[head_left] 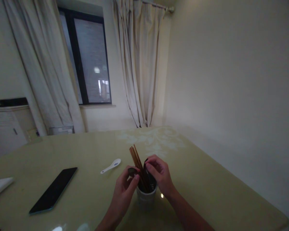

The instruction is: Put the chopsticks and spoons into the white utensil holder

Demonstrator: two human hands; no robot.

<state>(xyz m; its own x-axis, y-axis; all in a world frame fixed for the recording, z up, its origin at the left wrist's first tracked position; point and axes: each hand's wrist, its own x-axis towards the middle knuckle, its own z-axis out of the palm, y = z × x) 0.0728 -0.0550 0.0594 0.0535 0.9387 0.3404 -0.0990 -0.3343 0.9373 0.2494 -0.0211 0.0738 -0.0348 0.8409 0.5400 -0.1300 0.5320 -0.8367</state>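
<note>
A light grey cup stands on the table in front of me, with several brown wooden chopsticks leaning to the left out of it. At the cup's left rim, my left hand is closed, pinching a dark metal spoon whose rounded bowl shows beside the chopsticks. My right hand is pinched shut at the right of the chopsticks on a dark, shiny utensil that reaches down into the cup; its top is partly hidden by the fingers.
A white soup spoon lies left of the cup. Farther left are a black tablet and a white object cut by the frame edge. The greenish table runs alongside a plain wall at right; curtains and a window stand behind.
</note>
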